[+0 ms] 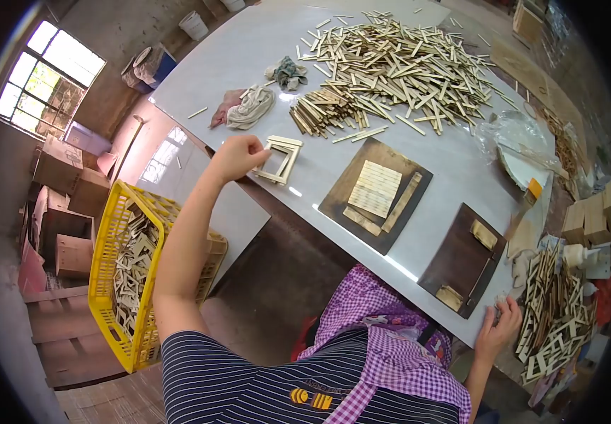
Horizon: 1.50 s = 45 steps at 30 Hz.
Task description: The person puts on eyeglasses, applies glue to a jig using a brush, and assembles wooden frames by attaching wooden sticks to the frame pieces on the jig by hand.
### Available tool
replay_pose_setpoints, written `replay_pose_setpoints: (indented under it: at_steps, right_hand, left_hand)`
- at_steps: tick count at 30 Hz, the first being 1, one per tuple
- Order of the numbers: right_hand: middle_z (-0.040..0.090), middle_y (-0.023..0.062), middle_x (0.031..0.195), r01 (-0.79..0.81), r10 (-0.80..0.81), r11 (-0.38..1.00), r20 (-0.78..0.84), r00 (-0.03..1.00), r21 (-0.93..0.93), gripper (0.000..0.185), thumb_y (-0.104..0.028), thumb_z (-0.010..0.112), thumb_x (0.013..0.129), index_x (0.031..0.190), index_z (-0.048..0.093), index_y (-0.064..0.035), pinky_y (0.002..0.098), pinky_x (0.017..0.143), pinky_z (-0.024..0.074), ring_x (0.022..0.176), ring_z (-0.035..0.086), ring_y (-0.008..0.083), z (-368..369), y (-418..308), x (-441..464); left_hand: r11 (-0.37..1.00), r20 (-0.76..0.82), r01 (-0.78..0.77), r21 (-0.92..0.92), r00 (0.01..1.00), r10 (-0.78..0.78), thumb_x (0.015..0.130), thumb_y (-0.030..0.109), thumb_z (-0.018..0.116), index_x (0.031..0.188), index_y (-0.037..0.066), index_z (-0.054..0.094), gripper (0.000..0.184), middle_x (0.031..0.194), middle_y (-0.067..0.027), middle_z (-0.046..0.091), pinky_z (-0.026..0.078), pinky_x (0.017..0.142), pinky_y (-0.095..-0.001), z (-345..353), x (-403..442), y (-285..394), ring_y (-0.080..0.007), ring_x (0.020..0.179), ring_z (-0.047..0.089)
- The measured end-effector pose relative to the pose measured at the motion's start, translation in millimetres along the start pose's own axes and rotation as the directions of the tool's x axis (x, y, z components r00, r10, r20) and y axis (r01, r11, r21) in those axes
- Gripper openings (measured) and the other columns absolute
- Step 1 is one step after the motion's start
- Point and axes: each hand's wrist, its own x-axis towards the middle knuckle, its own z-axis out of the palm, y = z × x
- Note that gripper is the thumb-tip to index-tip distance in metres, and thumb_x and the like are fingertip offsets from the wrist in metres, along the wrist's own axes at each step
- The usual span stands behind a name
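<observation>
My left hand [238, 157] is at the table's left edge, its fingers pinched at the side of a small stack of square wooden frames [279, 161]. At the table's front right edge rests my right hand [500, 326], its fingers bent and apart near a dark board [461, 261] with two small wooden blocks. Between the hands lies another dark board [337, 191] bearing a slatted light wood square [376, 187] and loose strips along two sides. Behind it spreads a large heap of wooden sticks [397, 67].
A yellow crate [125, 339] of wooden frames stands at the left, below the table. Crumpled rags [251, 107] lie on the table [199, 78]. Plastic wrap [514, 134] is at the right, with more frames and sticks [549, 318] beside my right hand.
</observation>
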Motion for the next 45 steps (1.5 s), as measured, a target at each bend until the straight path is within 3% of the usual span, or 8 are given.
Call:
replay_pose_setpoints:
  at_steps: [10,14,19,22,39,42,43,45]
  right_hand:
    - [0.057,0.0189,0.137,-0.003,0.004,1.0,0.028,1.0,-0.022,0.022,-0.013,0.066,0.097,0.115,0.06,-0.0002,0.0491,0.109,0.0371,0.128,0.048,0.0392,0.5,1.8,0.1]
    - [0.056,0.0186,0.137,-0.014,0.015,1.0,0.033,0.999,-0.016,0.022,-0.012,0.066,0.097,0.115,0.061,-0.0003,0.0491,0.11,0.0369,0.129,0.048,0.0391,0.1,0.3,0.6]
    - [0.056,0.0185,0.137,-0.019,0.02,1.0,0.037,0.999,-0.024,0.022,-0.012,0.066,0.097,0.115,0.061,-0.0002,0.0492,0.11,0.0369,0.129,0.048,0.0392,-0.5,-0.9,1.0]
    - [0.056,0.0184,0.137,-0.013,0.014,1.0,0.034,0.999,-0.022,0.022,-0.012,0.066,0.097,0.114,0.061,-0.0002,0.0493,0.11,0.0369,0.129,0.048,0.0393,-0.7,-1.7,1.3]
    - [0.057,0.0176,0.135,-0.017,0.017,0.999,0.027,0.999,-0.032,0.023,-0.015,0.066,0.098,0.114,0.061,0.0006,0.0492,0.11,0.0371,0.129,0.048,0.0389,-3.1,-3.3,1.4]
    - [0.057,0.0178,0.137,-0.033,0.033,0.999,0.046,0.998,0.006,0.024,-0.016,0.065,0.099,0.116,0.061,0.0008,0.0489,0.11,0.0369,0.13,0.048,0.0387,-5.7,-3.9,1.7]
    - [0.057,0.0178,0.137,-0.047,0.047,0.999,0.043,0.998,-0.001,0.024,-0.016,0.065,0.099,0.116,0.061,0.0008,0.0489,0.11,0.0369,0.13,0.048,0.0387,-6.7,-2.9,3.2]
    - [0.057,0.0174,0.141,-0.012,0.012,0.999,-0.029,1.0,-0.03,0.026,-0.016,0.063,0.101,0.12,0.062,0.0007,0.0494,0.11,0.0369,0.132,0.049,0.0381,-12.0,1.7,5.9]
  left_hand:
    - [0.988,-0.016,0.008,0.156,1.0,-0.005,0.085,0.035,0.074,0.08,0.001,0.071,0.034,0.077,-0.0136,0.071,0.054,0.069,-0.0384,1.4,21.8,-43.7,-0.0265,0.071,0.068]
    - [0.988,-0.031,-0.007,0.153,0.999,0.012,0.087,0.025,0.074,0.077,-0.001,0.066,0.029,0.068,-0.0072,0.063,0.048,0.062,-0.0322,5.9,23.7,-43.1,-0.0152,0.063,0.057]
    - [0.988,-0.023,-0.003,0.155,1.0,0.007,0.087,0.025,0.074,0.078,-0.001,0.066,0.029,0.068,-0.0076,0.064,0.049,0.062,-0.0325,6.8,25.6,-41.1,-0.016,0.063,0.058]
    - [0.985,0.017,0.037,0.171,0.999,-0.041,0.085,0.034,0.074,0.081,0.002,0.072,0.033,0.078,-0.0136,0.072,0.054,0.07,-0.0384,5.8,26.6,-38.0,-0.027,0.073,0.069]
    - [0.992,0.01,0.072,0.106,0.997,-0.073,0.088,0.033,0.076,0.087,0.002,0.072,0.032,0.08,-0.0128,0.071,0.053,0.069,-0.0384,9.5,23.2,-45.3,-0.0263,0.073,0.068]
    - [0.983,-0.179,-0.001,0.185,0.983,0.035,0.09,0.031,0.076,0.09,0.003,0.071,0.029,0.078,-0.0135,0.069,0.052,0.068,-0.038,10.9,22.2,-42.2,-0.0271,0.071,0.066]
    - [0.983,-0.17,-0.016,0.186,0.984,0.048,0.09,0.031,0.076,0.09,0.003,0.071,0.029,0.078,-0.0135,0.069,0.052,0.068,-0.038,13.9,21.4,-38.3,-0.0271,0.071,0.066]
    - [0.98,-0.381,-0.083,0.18,0.913,0.148,0.091,0.025,0.075,0.096,0.003,0.07,0.023,0.077,-0.0141,0.067,0.052,0.067,-0.0384,18.5,11.5,-5.8,-0.0285,0.07,0.065]
